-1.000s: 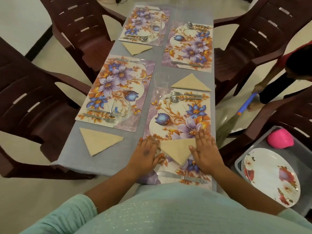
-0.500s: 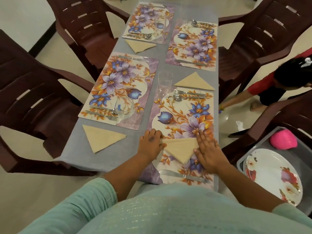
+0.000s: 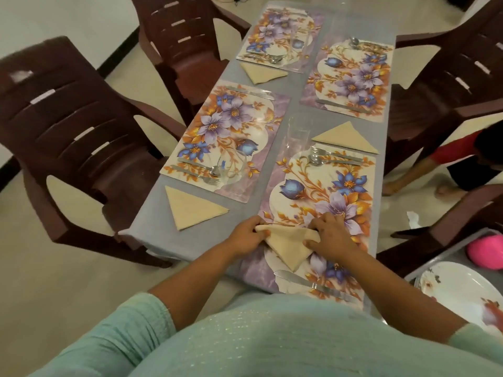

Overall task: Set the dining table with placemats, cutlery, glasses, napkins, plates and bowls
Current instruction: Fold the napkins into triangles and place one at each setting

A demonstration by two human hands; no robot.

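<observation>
A beige triangular napkin (image 3: 289,244) lies point-down on the near right floral placemat (image 3: 307,202). My left hand (image 3: 246,236) pinches its left corner and my right hand (image 3: 330,235) grips its right corner, lifting the top edge a little. A knife (image 3: 313,284) lies on that mat near me; a fork and spoon (image 3: 326,158) lie at its far end, beside a clear glass (image 3: 298,134). Three other mats hold cutlery, and three folded napkins (image 3: 192,206) lie beside them.
Dark brown plastic chairs (image 3: 81,142) stand on both sides of the grey table (image 3: 163,235). At lower right a grey tray (image 3: 424,268) holds floral plates (image 3: 462,289) and a pink bowl (image 3: 487,251). Another person (image 3: 462,161) bends over at right.
My hands went from pressing flat on the napkin to gripping its two upper corners and raising the edge. The other person moved further into view at right.
</observation>
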